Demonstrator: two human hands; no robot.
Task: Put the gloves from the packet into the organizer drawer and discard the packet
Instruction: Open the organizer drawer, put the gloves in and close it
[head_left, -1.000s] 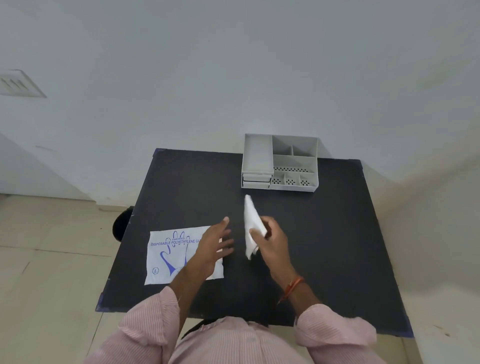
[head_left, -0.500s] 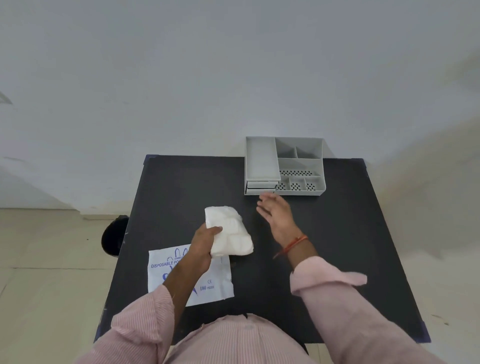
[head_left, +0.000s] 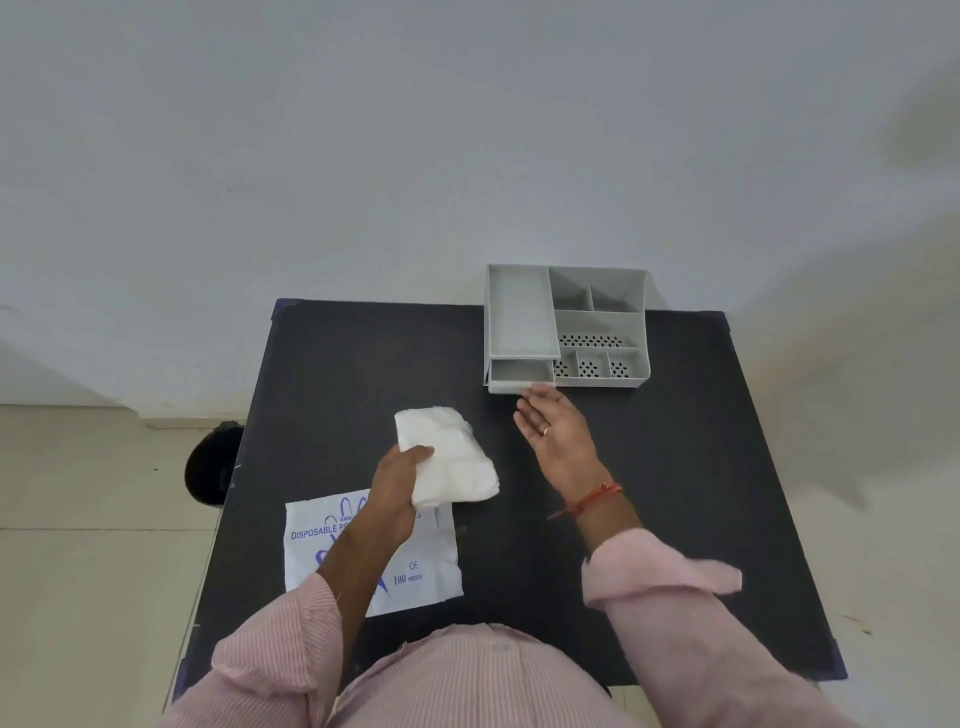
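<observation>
My left hand (head_left: 397, 480) grips a folded white stack of gloves (head_left: 452, 457) above the black table, its thumb pressed on the stack's near edge. The flat white packet (head_left: 415, 566) with blue print lies on the table under my left forearm. The grey organizer (head_left: 597, 322) stands at the table's far edge. Its lower drawer (head_left: 521, 375) on the left side is pulled partly out. My right hand (head_left: 553, 428) is palm up with its fingers apart, the fingertips touching the drawer's front edge.
The black table (head_left: 675, 493) stands against a white wall. A dark round object (head_left: 213, 467) sits on the tiled floor just off the table's left edge. The organizer has several small perforated compartments on its right side.
The gloves passed from my right hand to my left. My right hand reached forward to the organizer, and the lower drawer now stands pulled out.
</observation>
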